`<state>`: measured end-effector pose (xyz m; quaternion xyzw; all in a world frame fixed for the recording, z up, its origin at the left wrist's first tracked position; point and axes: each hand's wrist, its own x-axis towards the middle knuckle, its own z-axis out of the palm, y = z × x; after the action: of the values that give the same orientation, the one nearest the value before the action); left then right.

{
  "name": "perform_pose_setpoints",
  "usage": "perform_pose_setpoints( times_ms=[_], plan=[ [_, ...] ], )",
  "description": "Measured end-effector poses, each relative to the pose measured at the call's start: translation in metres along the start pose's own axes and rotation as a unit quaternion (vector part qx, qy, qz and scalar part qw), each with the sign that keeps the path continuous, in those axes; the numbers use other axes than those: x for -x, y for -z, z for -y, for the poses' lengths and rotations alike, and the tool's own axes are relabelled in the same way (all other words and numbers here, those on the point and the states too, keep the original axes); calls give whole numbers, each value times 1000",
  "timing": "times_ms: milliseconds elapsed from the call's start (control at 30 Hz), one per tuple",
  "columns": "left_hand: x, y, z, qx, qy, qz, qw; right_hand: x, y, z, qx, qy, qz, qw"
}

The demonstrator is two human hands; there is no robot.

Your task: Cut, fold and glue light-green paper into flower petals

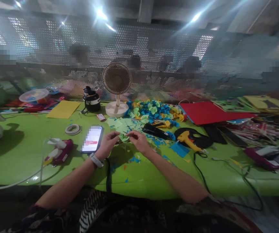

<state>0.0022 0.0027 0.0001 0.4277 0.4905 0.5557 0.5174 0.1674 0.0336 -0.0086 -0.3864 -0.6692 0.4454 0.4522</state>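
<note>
Between my two hands is a light green paper flower (124, 138), held just above the table near its middle. My left hand (109, 142), with a pale watch on the wrist, pinches the flower's left side. On its right side, the fingers of my right hand (139, 141) are closed on the same piece. Behind it lie light green paper pieces (122, 124) and a pile of blue, green and yellow folded paper flowers (154, 109). A black stapler (155, 131) rests just beyond my right hand. Left of my left hand is a lit phone (92, 139).
A small fan (117, 81) stands at the back beside a black jug (91, 99). A yellow glue gun (189, 140) with a trailing cord lies to the right. Purple power strips (63, 153) and cables sit on both sides. Red paper (209, 111) lies back right, near a tape roll's opposite side.
</note>
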Motion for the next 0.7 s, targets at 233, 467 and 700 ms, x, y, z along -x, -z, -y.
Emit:
perform_pose_setpoints(
  times_ms=[233, 467, 700],
  plan=[
    [0, 2, -1, -32, 28, 26, 999, -6, 1, -4, -70, -61, -40, 995],
    [-5, 7, 11, -114, -17, 41, 993, -4, 1, -2, -13, -61, -25, 998],
    [-8, 8, 11, -127, -31, 21, 991, -3, 4, -6, 94, -24, -24, 995]
  ],
)
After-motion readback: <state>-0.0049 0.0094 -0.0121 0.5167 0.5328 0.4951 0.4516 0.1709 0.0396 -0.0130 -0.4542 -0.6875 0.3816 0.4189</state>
